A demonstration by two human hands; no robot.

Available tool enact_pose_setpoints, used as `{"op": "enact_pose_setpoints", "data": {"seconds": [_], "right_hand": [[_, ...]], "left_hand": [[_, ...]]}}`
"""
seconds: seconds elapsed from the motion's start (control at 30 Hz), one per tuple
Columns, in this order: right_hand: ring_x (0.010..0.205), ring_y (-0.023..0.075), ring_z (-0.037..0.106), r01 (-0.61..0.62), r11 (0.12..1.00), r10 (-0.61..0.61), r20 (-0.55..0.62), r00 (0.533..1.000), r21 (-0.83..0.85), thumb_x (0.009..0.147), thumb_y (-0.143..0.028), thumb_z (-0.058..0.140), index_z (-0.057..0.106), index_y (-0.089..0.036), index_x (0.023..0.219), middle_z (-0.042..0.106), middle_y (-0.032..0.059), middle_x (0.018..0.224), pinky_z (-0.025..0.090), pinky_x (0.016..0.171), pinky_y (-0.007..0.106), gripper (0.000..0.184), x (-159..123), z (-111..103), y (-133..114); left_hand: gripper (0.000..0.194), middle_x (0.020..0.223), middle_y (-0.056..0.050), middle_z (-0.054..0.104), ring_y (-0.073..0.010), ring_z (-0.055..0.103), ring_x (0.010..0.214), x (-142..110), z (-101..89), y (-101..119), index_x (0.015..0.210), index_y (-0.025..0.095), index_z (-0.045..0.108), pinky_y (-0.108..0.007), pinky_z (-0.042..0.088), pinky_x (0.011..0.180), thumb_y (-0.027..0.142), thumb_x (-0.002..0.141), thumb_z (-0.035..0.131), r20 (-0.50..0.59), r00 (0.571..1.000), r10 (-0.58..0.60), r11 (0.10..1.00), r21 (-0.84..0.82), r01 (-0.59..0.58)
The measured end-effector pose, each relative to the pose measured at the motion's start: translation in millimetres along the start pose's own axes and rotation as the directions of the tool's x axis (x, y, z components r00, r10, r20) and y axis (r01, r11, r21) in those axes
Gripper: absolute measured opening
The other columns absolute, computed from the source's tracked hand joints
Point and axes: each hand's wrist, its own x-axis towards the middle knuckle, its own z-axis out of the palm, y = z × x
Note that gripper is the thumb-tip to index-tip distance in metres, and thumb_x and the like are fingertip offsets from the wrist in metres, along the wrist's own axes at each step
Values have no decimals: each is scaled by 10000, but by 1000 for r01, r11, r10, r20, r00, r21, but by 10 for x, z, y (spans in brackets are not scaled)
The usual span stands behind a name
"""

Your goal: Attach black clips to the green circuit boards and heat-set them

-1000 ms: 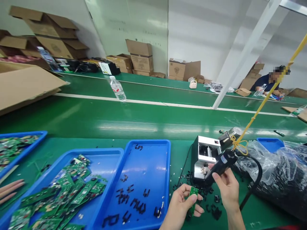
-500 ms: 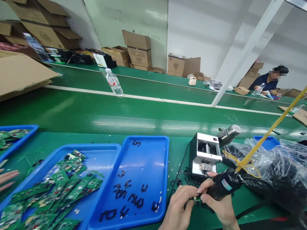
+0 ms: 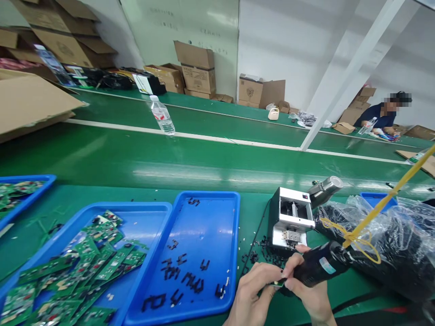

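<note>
My right hand is closed around a black electric screwdriver, which hangs from a yellow cord and tilts toward the left. Opposite it, my left hand pinches a small green circuit board with a dark part on it. The screwdriver's tip end lies between my hands, and my fingers mostly hide it and the board. Just beyond my fingers stands a white and black machine with a metal front piece. Small black bits are strewn beside it.
Left of my hands, a blue tray holds several black clips. Another blue tray carries a heap of green circuit boards. Clear plastic bags of black parts lie at the right. A water bottle stands farther back; a person sits far right.
The screwdriver's rear end has shifted slightly right and down, and its yellow cord moved with it. Another hand at the left edge has left the view. My grips stay the same.
</note>
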Motion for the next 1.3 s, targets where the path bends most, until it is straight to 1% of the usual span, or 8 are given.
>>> {"op": "enact_pose_setpoints", "data": {"seconds": [0.23,0.4,0.63,0.8,0.9,0.97,1.07,1.3], "right_hand": [[639,170,629,26,1000,-26,40,999,-1,842,-404,836,480,-331,1296,704,-17,839,534,621,322,582,-4,29,-23],[617,161,623,-37,999,36,53,998,30,791,-362,881,519,-305,1247,713,-21,800,517,619,313,586,11,-9,-48],[590,158,600,-58,997,56,38,998,50,777,-377,877,521,-279,1241,704,-14,774,501,601,319,593,5,19,-75],[619,162,609,-43,999,43,13,999,20,797,-361,864,520,-294,1240,693,-20,793,510,615,316,565,-2,29,-49],[628,161,616,-26,999,25,-19,1000,-38,819,-356,849,509,-290,1271,693,-6,847,514,612,316,569,27,18,-36],[638,160,627,-5,998,3,-40,999,-60,837,-344,832,479,-284,1332,693,4,879,523,618,317,610,87,-7,-69],[603,151,604,116,991,-121,-96,988,-60,904,-309,760,435,-278,1396,654,-27,766,509,597,308,591,258,-53,-201],[541,150,601,395,850,-496,-273,824,-349,908,-261,740,494,-207,1254,611,-62,633,518,619,346,428,734,-4,-406]], "left_hand": [[243,1015,-85,819,-242,741,884,-34,-29,3,1076,265,778,-343,527,825,135,964,605,4,999,38,998,41,-38],[249,960,-64,806,-236,725,863,-50,-22,63,1116,261,741,-326,517,814,127,929,644,-34,998,-57,996,64,59],[225,1044,-102,801,-236,722,913,46,-121,149,1106,243,731,-348,515,859,121,984,587,137,990,43,997,59,-52],[242,981,-102,776,-247,693,875,-26,-30,25,1130,252,734,-341,508,803,216,1025,520,58,996,67,981,177,-76],[251,917,-86,743,-233,695,822,-47,104,-87,1077,239,741,-315,515,754,312,1038,504,-2,998,-61,985,159,60],[286,870,-67,722,-215,705,766,-14,199,-150,1049,212,723,-301,538,717,416,1032,522,8,973,-230,973,-28,230],[379,813,-39,699,-190,716,683,86,321,-221,954,173,665,-289,573,642,546,974,599,81,889,-451,813,-373,446],[514,823,-26,711,-185,743,611,245,573,-446,884,158,589,-303,613,582,639,816,758,45,762,-646,603,-583,545]]}}
